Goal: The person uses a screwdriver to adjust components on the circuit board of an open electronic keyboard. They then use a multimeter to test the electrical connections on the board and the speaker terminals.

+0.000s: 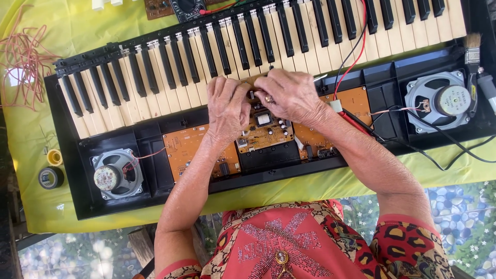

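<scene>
Pinching a small brown part (253,82) between them, the left hand (227,106) and right hand (292,95) meet just above the orange circuit board (266,132) of the opened keyboard (155,77). Speakers (116,173) sit way out on either side, and tape rolls (50,177) lie past the left one.

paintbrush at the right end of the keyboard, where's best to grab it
Probably by the dark handle of the paintbrush, coming from the right edge. It lies with bristles pointing away, beside the right speaker, so the handle's open side faces right, clear of the wires.
</scene>
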